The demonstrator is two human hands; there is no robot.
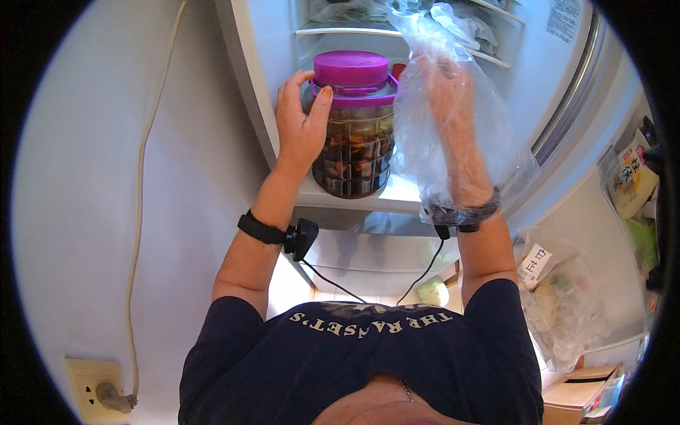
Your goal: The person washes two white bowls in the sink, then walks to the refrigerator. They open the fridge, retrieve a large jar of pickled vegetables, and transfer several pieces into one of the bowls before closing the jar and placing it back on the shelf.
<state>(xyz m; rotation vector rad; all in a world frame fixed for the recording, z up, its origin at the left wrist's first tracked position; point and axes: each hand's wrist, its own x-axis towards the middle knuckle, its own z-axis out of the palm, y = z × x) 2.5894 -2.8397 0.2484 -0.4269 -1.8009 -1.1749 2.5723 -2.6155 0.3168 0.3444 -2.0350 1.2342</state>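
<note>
A ribbed clear jar (353,143) with a purple screw lid (350,66) and purple carrying handle stands upright at the front of the refrigerator's bottom shelf. Dark liquid and brownish chunks fill much of it. My left hand (304,114) is at the jar's upper left, thumb and fingers spread beside the lid and handle; whether it presses on the jar is unclear. My right hand (449,77), seen through film, is curled at the gathered part of a clear plastic bag (414,154). The bag drapes over my right forearm, and its upper end reaches the shelves above.
Wire-like shelves aside, a solid shelf edge (348,32) crosses above the jar. The open refrigerator door (595,159) curves along my right, with bagged food (563,303) in its racks. A wall (79,186) with a plugged power cord (141,175) stands at left. Cables hang from my wrist devices.
</note>
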